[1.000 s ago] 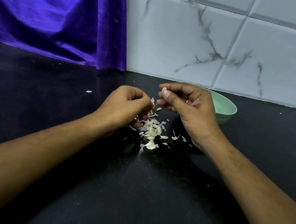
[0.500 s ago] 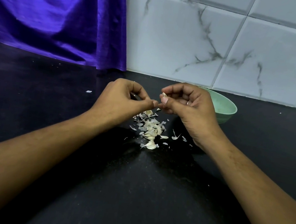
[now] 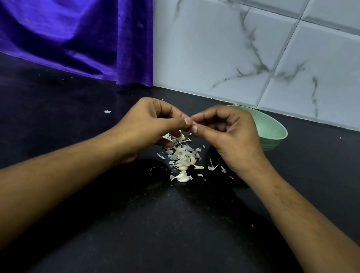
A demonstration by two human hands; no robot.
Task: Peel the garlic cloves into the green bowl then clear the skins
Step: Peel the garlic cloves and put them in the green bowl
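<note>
My left hand (image 3: 150,128) and my right hand (image 3: 227,138) meet above the black counter, and both pinch one small garlic clove (image 3: 193,123) between thumbs and fingertips. Most of the clove is hidden by the fingers. Below the hands lies a pile of garlic skins and cloves (image 3: 183,155). One clove (image 3: 182,177) with skin on it lies nearest to me. The green bowl (image 3: 271,131) stands behind my right hand, close to the wall; its inside is partly hidden by the hand.
The black counter (image 3: 161,237) stretches toward me. A loose skin flake (image 3: 107,111) lies to the left of my hands, and more bits (image 3: 212,167) lie under my right wrist. A purple cloth (image 3: 71,19) hangs at the back left, beside a marbled tile wall (image 3: 276,57).
My left hand rose from the pile and closed in on my right hand. Both hands now pinch the clove that my right hand held alone before.
</note>
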